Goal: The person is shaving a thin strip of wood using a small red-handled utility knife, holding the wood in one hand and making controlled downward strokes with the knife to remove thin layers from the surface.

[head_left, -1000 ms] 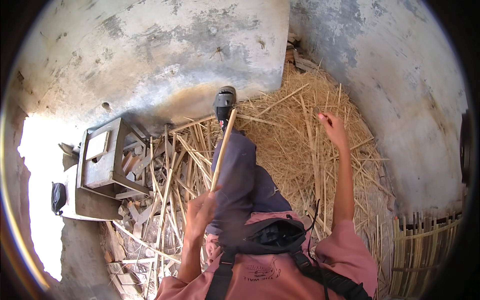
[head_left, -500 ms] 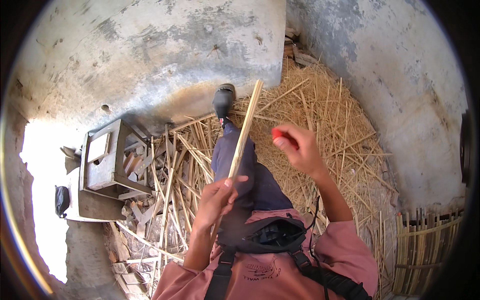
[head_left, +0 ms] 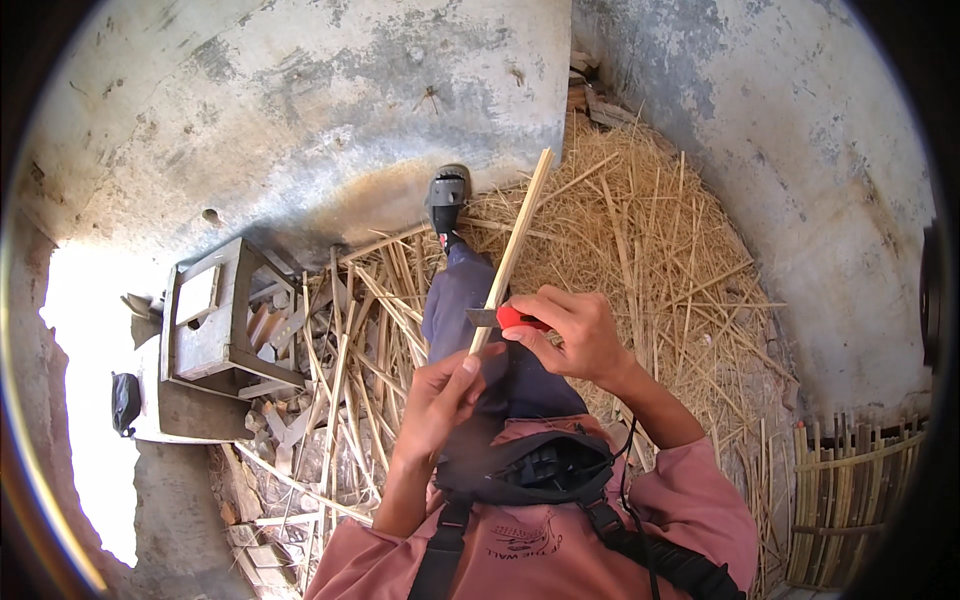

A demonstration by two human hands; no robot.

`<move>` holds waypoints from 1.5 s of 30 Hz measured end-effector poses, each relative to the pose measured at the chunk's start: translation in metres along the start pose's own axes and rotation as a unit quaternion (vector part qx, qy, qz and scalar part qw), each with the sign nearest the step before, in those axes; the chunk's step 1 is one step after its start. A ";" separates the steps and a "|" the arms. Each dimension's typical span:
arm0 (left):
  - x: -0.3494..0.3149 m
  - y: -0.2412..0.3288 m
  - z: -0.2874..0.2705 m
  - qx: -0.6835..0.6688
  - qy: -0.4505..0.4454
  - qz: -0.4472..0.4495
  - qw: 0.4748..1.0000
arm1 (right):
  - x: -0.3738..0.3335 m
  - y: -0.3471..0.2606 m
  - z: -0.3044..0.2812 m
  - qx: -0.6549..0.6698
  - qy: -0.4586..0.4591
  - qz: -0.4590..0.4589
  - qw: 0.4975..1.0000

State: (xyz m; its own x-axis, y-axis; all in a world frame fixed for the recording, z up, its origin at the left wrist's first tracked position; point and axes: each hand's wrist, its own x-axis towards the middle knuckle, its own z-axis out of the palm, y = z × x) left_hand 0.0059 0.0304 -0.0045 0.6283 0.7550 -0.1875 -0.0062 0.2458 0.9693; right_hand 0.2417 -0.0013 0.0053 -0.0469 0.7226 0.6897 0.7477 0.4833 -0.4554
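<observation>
Heaped shavings point(head_left: 650, 240) and loose strips point(head_left: 335, 400) suggest a rough workshop.

Strip point(head_left: 521, 232), pale, slanting: in left hand point(head_left: 438, 397). Knife point(head_left: 515, 317), red-handled: in right hand point(head_left: 585, 335), blade point(head_left: 478, 318) across strip, just beyond left hand. Straw heap point(head_left: 690, 255): beyond right hand. Wooden stand point(head_left: 205, 352): well left of left hand.

Small dark lettering point(head_left: 518, 553) and a drawn motif point(head_left: 522, 534) are appearing on the front of the pink shirt point(head_left: 585, 565). This print is sitting just below the black waist bag point(head_left: 475, 487), between two dark straps point(head_left: 441, 550).
</observation>
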 end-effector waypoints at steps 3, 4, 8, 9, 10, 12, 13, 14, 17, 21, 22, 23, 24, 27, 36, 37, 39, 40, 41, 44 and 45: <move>-0.004 0.002 0.004 0.053 0.015 0.020 0.998 | -0.001 -0.001 0.001 0.006 0.017 0.000 1.000; -0.006 0.003 0.006 0.069 0.024 0.020 0.997 | -0.001 -0.001 0.001 0.003 0.022 0.000 1.000; -0.008 0.005 0.009 0.091 0.037 0.014 0.995 | -0.005 -0.002 0.002 -0.012 0.029 0.001 1.000; -0.009 0.005 0.009 0.094 0.037 0.017 0.995 | -0.005 -0.001 0.002 -0.017 0.030 -0.002 0.999; -0.009 0.004 0.008 0.098 0.036 0.019 0.994 | -0.006 -0.001 0.002 -0.021 0.030 -0.005 0.999; -0.010 0.002 0.009 0.098 0.038 0.031 0.994 | -0.006 -0.001 0.002 -0.028 0.032 -0.008 0.999; -0.010 0.001 0.010 0.096 0.041 0.042 0.994 | -0.006 -0.002 0.002 -0.031 0.032 -0.008 0.999; -0.011 0.000 0.011 0.094 0.045 0.052 0.993 | -0.006 -0.002 0.001 -0.033 0.033 -0.009 0.999; -0.011 0.000 0.011 0.092 0.048 0.055 0.993 | -0.006 -0.004 0.001 -0.044 0.030 -0.009 0.999; -0.015 0.000 0.008 0.093 0.041 0.023 0.995 | -0.007 0.000 0.004 -0.052 0.043 -0.013 0.998; -0.016 0.000 0.007 0.096 0.045 0.023 0.994 | -0.006 0.000 0.005 -0.052 0.044 -0.015 0.998; -0.016 0.000 0.007 0.098 0.049 0.022 0.994 | -0.006 0.000 0.006 -0.052 0.044 -0.017 0.998; -0.016 -0.001 0.007 0.102 0.043 0.020 0.994 | -0.006 0.002 0.007 -0.051 0.074 -0.016 0.996; -0.021 -0.004 0.004 0.113 0.037 0.019 0.993 | 0.006 0.024 0.003 -0.054 0.181 0.035 0.981; -0.036 -0.026 -0.020 0.135 0.063 -0.011 0.989 | 0.010 0.081 -0.064 0.012 0.208 0.226 0.952; -0.035 -0.024 -0.020 0.144 0.071 -0.013 0.987 | 0.007 0.076 -0.058 0.025 0.193 0.221 0.956; -0.034 -0.017 -0.016 0.163 0.088 -0.017 0.983 | 0.003 0.063 -0.047 0.078 0.123 0.224 0.964; -0.032 -0.015 -0.012 0.164 0.096 -0.001 0.982 | 0.001 0.055 -0.043 0.092 0.097 0.220 0.966; -0.030 -0.015 -0.006 0.165 0.105 0.016 0.981 | -0.001 0.047 -0.038 0.106 0.071 0.215 0.968; -0.024 -0.013 0.002 0.169 0.116 0.054 0.977 | 0.000 0.015 -0.027 0.099 -0.006 0.140 0.985; -0.022 -0.013 0.004 0.166 0.111 0.061 0.978 | -0.003 0.012 -0.022 0.084 -0.012 0.109 0.990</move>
State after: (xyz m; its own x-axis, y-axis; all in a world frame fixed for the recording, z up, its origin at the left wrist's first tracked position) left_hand -0.0046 0.0085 -0.0119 0.4542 0.8887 -0.0622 0.2056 -0.0366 0.9780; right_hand 0.2647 -0.0083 0.0104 0.0862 0.8301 0.5510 0.6207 0.3878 -0.6814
